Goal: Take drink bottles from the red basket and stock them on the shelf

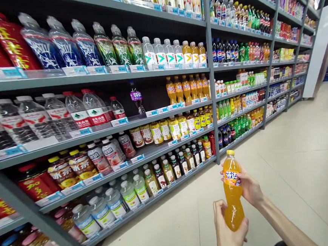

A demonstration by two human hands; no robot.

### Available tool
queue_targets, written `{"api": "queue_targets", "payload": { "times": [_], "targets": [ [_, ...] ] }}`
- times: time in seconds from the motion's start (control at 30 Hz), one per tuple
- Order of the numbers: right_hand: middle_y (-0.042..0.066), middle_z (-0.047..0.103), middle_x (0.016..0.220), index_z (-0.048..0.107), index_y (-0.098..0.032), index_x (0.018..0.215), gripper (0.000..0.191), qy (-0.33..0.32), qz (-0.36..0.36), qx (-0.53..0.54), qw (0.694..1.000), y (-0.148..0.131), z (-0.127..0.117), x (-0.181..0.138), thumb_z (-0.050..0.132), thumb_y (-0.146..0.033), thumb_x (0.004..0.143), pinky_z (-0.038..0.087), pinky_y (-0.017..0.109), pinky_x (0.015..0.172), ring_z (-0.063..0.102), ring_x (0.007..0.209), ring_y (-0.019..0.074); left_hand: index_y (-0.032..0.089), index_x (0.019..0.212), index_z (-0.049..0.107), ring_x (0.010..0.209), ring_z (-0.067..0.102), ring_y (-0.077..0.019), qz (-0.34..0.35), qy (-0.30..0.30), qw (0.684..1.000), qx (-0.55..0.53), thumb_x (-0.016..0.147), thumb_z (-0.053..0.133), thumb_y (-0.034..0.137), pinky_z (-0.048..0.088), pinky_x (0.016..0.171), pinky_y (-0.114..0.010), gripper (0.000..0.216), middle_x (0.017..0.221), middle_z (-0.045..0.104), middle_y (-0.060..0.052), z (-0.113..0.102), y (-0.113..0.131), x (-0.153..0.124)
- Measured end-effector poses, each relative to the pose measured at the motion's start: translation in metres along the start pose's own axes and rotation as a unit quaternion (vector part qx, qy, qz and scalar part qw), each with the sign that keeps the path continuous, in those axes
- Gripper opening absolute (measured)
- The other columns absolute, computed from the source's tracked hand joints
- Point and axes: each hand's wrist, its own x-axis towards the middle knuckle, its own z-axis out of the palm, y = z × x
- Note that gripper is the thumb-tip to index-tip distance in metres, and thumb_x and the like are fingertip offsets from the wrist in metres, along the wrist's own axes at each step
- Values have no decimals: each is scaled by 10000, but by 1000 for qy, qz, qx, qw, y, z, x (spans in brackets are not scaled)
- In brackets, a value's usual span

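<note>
An orange soda bottle with a yellow cap is held upright, tilted slightly, above the floor at the lower right. My left hand is wrapped round its lower part, thumb on the right side. Higher up, my right hand grips the bottle beside its label, with some fingers hidden behind it. Matching orange soda bottles stand in a row on the middle shelf. To their left on that shelf, a single purple-labelled bottle stands alone.
Grey shelving runs along the left and away to the far right. Large water bottles, tea bottles and clear bottles fill several shelves, with price tags along the edges. Pale tiled floor extends to the right.
</note>
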Motion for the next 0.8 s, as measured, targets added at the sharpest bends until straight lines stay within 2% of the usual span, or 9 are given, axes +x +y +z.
{"api": "queue_targets", "payload": {
  "times": [0.1,0.2,0.3,0.37,0.43,0.5,0.57,0.67,0.8],
  "targets": [
    [137,733,1220,672,-243,1282,588,8,13,38,999,-3,0,1,797,-446,745,610,515,880,740,995,354,269,1054,318,602,558,-112,-28,-78,991,-107,753,827,535,509,411,-236,648,951,587,-1,2,10,-2],
    [113,725,1266,717,-243,1200,500,44,4,97,994,-7,-2,2,806,-472,765,636,452,816,749,936,307,282,1100,344,771,681,-191,-76,-114,970,-201,795,777,539,517,372,-219,589,1069,599,-32,3,16,-3],
    [88,753,1193,745,-227,1168,540,80,-14,135,987,-14,-5,4,866,-493,714,648,384,745,742,844,247,277,1140,377,789,714,-228,-139,-137,945,-262,849,680,599,476,328,-204,529,984,620,-29,2,15,-3],
    [59,772,1069,768,-214,1102,547,92,-25,154,983,-19,-8,5,907,-503,659,648,356,690,722,773,216,247,1158,432,693,703,-207,-186,-129,932,-284,878,613,648,416,302,-190,521,982,644,-44,0,11,-2],
    [28,759,926,779,-199,952,460,91,-38,163,982,-25,-10,4,926,-496,633,638,330,652,695,722,191,181,1155,506,581,671,-168,-226,-96,923,-297,922,520,650,367,315,-179,524,971,672,-80,-2,6,0],
    [13,714,804,752,-184,804,380,70,-50,157,984,-29,-13,2,929,-478,642,630,311,650,670,697,175,106,1112,566,484,627,-142,-251,-64,920,-293,945,440,600,357,353,-190,536,900,687,-112,-4,2,2],
    [5,668,740,727,-181,746,355,46,-62,143,987,-33,-16,-1,924,-466,670,626,301,662,651,685,165,61,1097,597,446,610,-144,-262,-55,924,-274,920,422,553,379,397,-215,551,875,696,-141,-4,1,4],
    [-4,633,730,724,-183,763,377,38,-79,137,987,-37,-21,-4,917,-502,708,627,290,668,627,674,149,81,1128,583,588,684,-205,-238,-57,943,-224,895,478,575,467,484,-257,556,959,704,-161,-1,4,5],
    [-14,589,723,700,-174,760,451,64,-104,139,983,-44,-33,-4,937,-551,688,632,286,657,616,680,145,178,1209,505,917,693,-274,-76,-56,993,-72,916,609,584,606,697,-396,511,1133,657,-144,2,8,0]
  ]
}}
